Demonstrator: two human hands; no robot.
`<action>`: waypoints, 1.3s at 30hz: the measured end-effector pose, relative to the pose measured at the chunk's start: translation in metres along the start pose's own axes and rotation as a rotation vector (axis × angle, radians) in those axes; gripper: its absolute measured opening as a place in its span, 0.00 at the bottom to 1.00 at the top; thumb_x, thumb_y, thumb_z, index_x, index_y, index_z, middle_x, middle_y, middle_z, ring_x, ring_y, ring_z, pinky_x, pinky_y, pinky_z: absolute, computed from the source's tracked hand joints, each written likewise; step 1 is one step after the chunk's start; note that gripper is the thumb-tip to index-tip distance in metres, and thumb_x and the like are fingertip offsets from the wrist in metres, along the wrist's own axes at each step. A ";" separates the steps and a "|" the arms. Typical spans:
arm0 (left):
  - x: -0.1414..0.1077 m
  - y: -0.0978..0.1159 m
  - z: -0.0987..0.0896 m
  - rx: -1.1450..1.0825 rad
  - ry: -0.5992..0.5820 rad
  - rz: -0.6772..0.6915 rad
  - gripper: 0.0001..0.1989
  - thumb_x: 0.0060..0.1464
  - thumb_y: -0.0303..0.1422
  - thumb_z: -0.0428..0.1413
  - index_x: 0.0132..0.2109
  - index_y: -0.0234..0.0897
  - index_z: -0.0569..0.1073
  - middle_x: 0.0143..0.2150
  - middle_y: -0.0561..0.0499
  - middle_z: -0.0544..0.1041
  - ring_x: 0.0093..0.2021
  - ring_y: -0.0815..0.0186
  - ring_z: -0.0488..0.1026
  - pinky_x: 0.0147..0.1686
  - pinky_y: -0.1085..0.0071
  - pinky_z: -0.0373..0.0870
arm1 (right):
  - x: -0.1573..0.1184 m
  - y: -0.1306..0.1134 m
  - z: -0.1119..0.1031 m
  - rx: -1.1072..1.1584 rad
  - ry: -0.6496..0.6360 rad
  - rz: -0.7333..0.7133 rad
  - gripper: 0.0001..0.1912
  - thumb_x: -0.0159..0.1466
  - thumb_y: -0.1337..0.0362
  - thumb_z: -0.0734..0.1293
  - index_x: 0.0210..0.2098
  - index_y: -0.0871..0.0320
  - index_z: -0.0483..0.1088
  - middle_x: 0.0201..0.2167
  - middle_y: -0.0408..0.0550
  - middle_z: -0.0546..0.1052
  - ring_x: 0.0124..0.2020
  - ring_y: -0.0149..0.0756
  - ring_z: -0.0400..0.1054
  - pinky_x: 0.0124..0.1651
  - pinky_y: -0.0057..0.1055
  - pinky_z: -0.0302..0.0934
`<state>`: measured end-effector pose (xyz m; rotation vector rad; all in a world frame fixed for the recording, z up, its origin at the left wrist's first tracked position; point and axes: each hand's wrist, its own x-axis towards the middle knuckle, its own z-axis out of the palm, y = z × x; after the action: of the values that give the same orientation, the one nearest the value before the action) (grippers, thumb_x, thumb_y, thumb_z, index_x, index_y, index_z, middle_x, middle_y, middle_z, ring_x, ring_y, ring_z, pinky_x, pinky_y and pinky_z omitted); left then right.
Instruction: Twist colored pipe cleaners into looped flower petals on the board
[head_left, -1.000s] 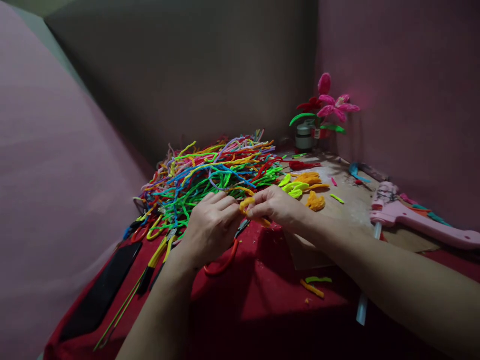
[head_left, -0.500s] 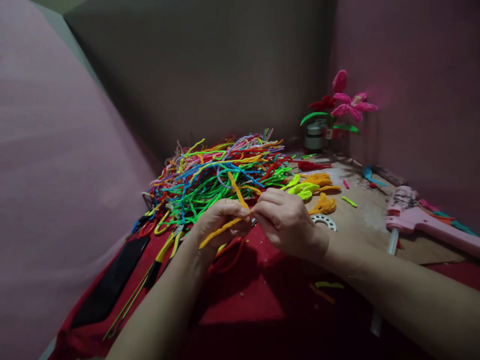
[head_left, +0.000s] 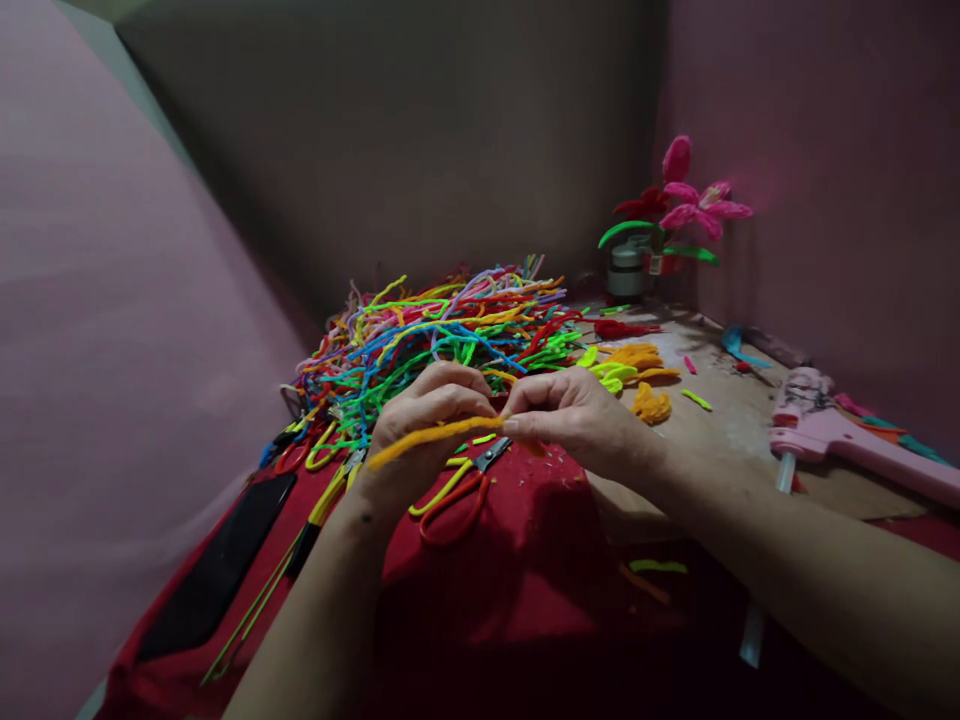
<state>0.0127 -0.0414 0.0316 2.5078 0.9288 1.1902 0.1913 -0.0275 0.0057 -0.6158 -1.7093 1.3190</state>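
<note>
An orange pipe cleaner (head_left: 431, 437) runs across my left hand (head_left: 427, 415), and its right end meets the fingertips of both hands. The fingers of my left hand are curled in a pinch beside that end. My right hand (head_left: 574, 415) pinches the orange pipe cleaner between thumb and forefinger, touching or nearly touching the left fingertips. Scissors with red and yellow handles (head_left: 469, 500) lie on the red cloth (head_left: 517, 590) just below the hands.
Behind the hands lies a heap of coloured pipe cleaners (head_left: 442, 325). Pliers (head_left: 328, 500) and a black phone (head_left: 217, 570) lie left. Orange petals (head_left: 651, 403), a pink glue gun (head_left: 840, 440) and pink flowers in a pot (head_left: 705, 208) stand or lie right.
The orange pipe cleaner's upright part no longer shows; one strand now lies across my left hand. Both hands have turned, and the scissors are more exposed. The view has shifted slightly.
</note>
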 end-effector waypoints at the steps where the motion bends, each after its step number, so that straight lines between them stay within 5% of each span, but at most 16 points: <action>1: -0.001 0.000 0.000 -0.027 -0.024 -0.010 0.02 0.50 0.30 0.56 0.31 0.37 0.73 0.35 0.49 0.72 0.37 0.67 0.68 0.39 0.71 0.65 | 0.000 0.000 0.000 -0.026 -0.001 -0.015 0.06 0.53 0.67 0.64 0.22 0.62 0.68 0.14 0.38 0.63 0.17 0.24 0.54 0.22 0.25 0.49; 3: -0.002 0.002 0.001 -0.097 -0.080 -0.089 0.03 0.51 0.30 0.55 0.31 0.36 0.72 0.32 0.49 0.71 0.33 0.68 0.67 0.35 0.71 0.65 | -0.001 0.000 0.002 -0.132 0.041 -0.076 0.05 0.53 0.68 0.64 0.22 0.63 0.69 0.16 0.39 0.64 0.19 0.24 0.55 0.23 0.24 0.50; 6: -0.002 0.003 0.006 -0.261 -0.094 -0.405 0.06 0.49 0.32 0.56 0.29 0.34 0.71 0.25 0.53 0.67 0.25 0.72 0.62 0.25 0.75 0.60 | -0.003 0.001 0.005 -0.370 0.139 -0.236 0.05 0.53 0.72 0.63 0.22 0.63 0.69 0.18 0.41 0.67 0.22 0.25 0.58 0.25 0.24 0.52; 9: 0.000 0.000 0.012 -0.651 -0.135 -0.742 0.09 0.46 0.34 0.58 0.26 0.32 0.68 0.20 0.55 0.62 0.20 0.75 0.57 0.20 0.77 0.53 | -0.006 0.006 0.008 -0.614 0.218 -0.465 0.09 0.55 0.74 0.61 0.21 0.63 0.67 0.20 0.44 0.67 0.24 0.27 0.59 0.29 0.26 0.53; 11: 0.001 -0.004 0.016 -0.869 -0.174 -0.831 0.09 0.44 0.33 0.58 0.27 0.32 0.68 0.20 0.55 0.62 0.20 0.75 0.57 0.21 0.76 0.53 | -0.006 0.011 0.009 -0.745 0.250 -0.573 0.10 0.56 0.73 0.60 0.20 0.63 0.66 0.21 0.46 0.67 0.26 0.29 0.59 0.30 0.28 0.53; 15: 0.001 -0.006 0.020 -0.794 -0.078 -0.749 0.08 0.46 0.33 0.57 0.28 0.33 0.67 0.23 0.56 0.63 0.21 0.76 0.57 0.22 0.78 0.54 | -0.002 0.015 0.009 -0.731 0.282 -0.534 0.09 0.57 0.73 0.59 0.21 0.63 0.65 0.22 0.46 0.67 0.26 0.29 0.59 0.31 0.28 0.54; 23: 0.002 -0.002 0.019 -0.324 0.055 -0.490 0.05 0.51 0.32 0.53 0.30 0.35 0.66 0.25 0.57 0.64 0.25 0.74 0.59 0.25 0.78 0.57 | 0.003 0.007 0.004 -0.276 0.218 -0.068 0.07 0.55 0.67 0.63 0.23 0.63 0.69 0.19 0.42 0.68 0.23 0.26 0.60 0.27 0.24 0.54; 30: -0.003 -0.005 0.027 0.277 0.121 -0.080 0.03 0.53 0.30 0.52 0.33 0.36 0.70 0.31 0.51 0.71 0.33 0.68 0.67 0.35 0.72 0.63 | 0.002 0.010 0.005 -0.417 0.310 -0.116 0.08 0.55 0.69 0.62 0.21 0.62 0.68 0.19 0.42 0.69 0.23 0.27 0.61 0.28 0.26 0.54; 39: -0.001 0.000 0.021 0.257 -0.031 -0.111 0.05 0.54 0.29 0.49 0.30 0.35 0.65 0.28 0.53 0.67 0.29 0.71 0.63 0.31 0.75 0.60 | 0.001 0.012 0.009 -0.458 0.273 -0.135 0.08 0.55 0.70 0.62 0.21 0.62 0.68 0.19 0.42 0.69 0.23 0.27 0.61 0.28 0.25 0.54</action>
<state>0.0276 -0.0402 0.0174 2.6172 1.2681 1.0544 0.1819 -0.0279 -0.0055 -0.8790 -1.7943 0.7102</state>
